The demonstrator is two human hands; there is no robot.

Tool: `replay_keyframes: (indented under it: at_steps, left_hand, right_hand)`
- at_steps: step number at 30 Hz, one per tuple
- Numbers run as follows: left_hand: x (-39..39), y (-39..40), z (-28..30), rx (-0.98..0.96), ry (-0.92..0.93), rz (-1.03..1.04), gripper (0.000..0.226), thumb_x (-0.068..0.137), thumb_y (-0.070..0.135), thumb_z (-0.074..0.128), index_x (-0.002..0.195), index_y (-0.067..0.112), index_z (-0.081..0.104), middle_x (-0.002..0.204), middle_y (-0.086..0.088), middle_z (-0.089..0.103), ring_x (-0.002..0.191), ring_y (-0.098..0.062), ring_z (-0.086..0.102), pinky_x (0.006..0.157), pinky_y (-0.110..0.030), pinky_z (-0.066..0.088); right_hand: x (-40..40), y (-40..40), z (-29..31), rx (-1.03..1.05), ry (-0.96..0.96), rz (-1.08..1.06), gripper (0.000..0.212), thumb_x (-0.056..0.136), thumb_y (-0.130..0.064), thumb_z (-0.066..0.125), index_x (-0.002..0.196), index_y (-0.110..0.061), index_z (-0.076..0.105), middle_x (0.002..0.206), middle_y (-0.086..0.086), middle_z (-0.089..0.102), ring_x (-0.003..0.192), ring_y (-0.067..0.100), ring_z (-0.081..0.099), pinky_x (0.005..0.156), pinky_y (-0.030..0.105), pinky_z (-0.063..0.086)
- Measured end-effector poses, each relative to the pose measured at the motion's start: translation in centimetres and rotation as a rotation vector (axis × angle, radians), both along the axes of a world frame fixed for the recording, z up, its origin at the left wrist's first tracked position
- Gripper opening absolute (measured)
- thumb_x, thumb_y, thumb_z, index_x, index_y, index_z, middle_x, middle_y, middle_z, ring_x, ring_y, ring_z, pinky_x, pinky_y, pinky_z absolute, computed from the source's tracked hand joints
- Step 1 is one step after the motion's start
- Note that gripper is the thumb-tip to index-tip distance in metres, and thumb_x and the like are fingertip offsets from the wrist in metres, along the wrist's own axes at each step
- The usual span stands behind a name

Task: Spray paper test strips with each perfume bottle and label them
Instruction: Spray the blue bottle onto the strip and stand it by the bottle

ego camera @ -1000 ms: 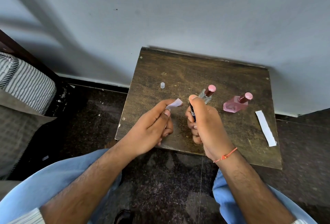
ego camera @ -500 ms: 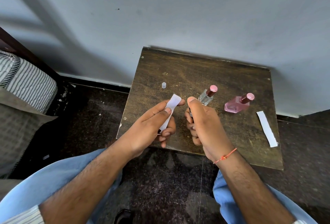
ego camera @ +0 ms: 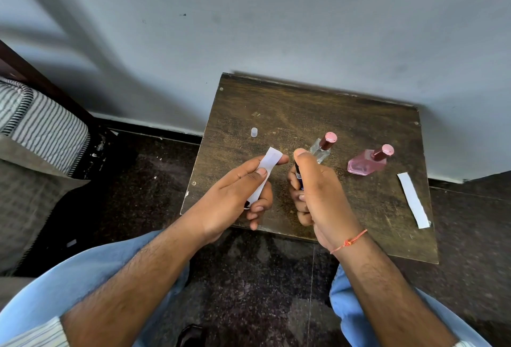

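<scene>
My left hand (ego camera: 237,194) pinches a white paper strip (ego camera: 269,163) between thumb and fingers, its upper end pointing up and right. My right hand (ego camera: 318,189) is curled round a small dark perfume bottle (ego camera: 298,176), mostly hidden, with the index finger on its top beside the strip. A clear bottle with a pink cap (ego camera: 323,147) and a pink bottle with a pink cap (ego camera: 369,163) stand on the wooden table (ego camera: 276,114). A second white strip (ego camera: 413,200) lies at the table's right edge.
A small clear cap (ego camera: 254,132) stands on the table's left part. The table is pushed against a pale wall (ego camera: 276,29). A striped mattress (ego camera: 41,123) sits at the far left. My knees in blue trousers are below the hands, over a dark floor.
The strip in my left hand has turned from folded back to upright, showing more of its length. My right hand has stayed beside it with the bottle.
</scene>
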State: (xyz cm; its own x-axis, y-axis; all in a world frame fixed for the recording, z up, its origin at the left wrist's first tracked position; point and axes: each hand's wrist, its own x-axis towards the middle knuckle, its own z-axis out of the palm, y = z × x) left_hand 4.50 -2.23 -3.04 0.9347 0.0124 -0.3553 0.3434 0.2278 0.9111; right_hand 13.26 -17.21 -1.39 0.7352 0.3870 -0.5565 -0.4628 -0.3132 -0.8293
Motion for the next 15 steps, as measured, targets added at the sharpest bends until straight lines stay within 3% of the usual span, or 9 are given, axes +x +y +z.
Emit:
replay_keyframes:
  at_steps: [6,10,15]
  left_hand:
    - [0.0,0.1,0.0,-0.010,-0.009,-0.001,0.041,0.118,0.021,0.033,0.146,0.031,0.062,0.066,-0.007,0.038,0.060,-0.020,0.037,0.057,-0.036,0.046]
    - [0.0,0.2,0.1,-0.026,-0.014,-0.024,0.040,0.117,0.021,0.033,0.142,0.025,0.064,0.065,-0.007,0.037,0.059,-0.020,0.036,0.056,-0.035,0.046]
    - [0.0,0.5,0.3,-0.064,-0.037,-0.022,0.041,0.117,0.018,0.035,0.124,0.031,0.073,0.063,-0.011,0.034,0.055,-0.020,0.035,0.054,-0.034,0.045]
  right_hand:
    - [0.3,-0.4,0.5,0.048,0.122,-0.041,0.058,0.099,-0.071,0.047,0.068,-0.023,0.047,0.060,-0.004,0.027,0.049,0.012,0.018,0.053,0.027,0.011]
    - [0.6,-0.7,0.4,0.073,0.084,-0.030,0.063,0.088,-0.083,0.055,0.078,-0.021,0.059,0.060,-0.006,0.029,0.049,0.010,0.020,0.053,0.026,0.012]
    - [0.7,-1.0,0.2,0.116,-0.032,0.022,0.035,0.082,-0.066,0.075,0.089,-0.033,0.082,0.067,-0.004,0.027,0.051,0.010,0.021,0.043,0.022,0.018]
